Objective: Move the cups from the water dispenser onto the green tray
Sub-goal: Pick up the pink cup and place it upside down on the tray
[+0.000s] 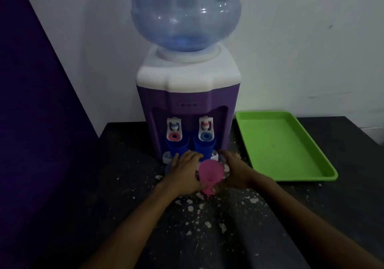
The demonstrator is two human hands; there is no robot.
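A purple and white water dispenser (188, 102) stands on the dark table with a large clear bottle on top. Two blue cups (177, 145) (204, 146) sit under its taps on the drip tray. A pink cup (209, 175) is tilted toward me just in front of the dispenser, held between both hands. My left hand (186, 171) wraps its left side and my right hand (234, 171) its right side. The green tray (291, 144) lies empty to the right of the dispenser.
The dark table (124, 185) is speckled with white paint flecks in front of the dispenser. A white wall stands behind, and a purple panel (31, 102) rises at the left. Something clear, hard to make out, sits under the pink cup.
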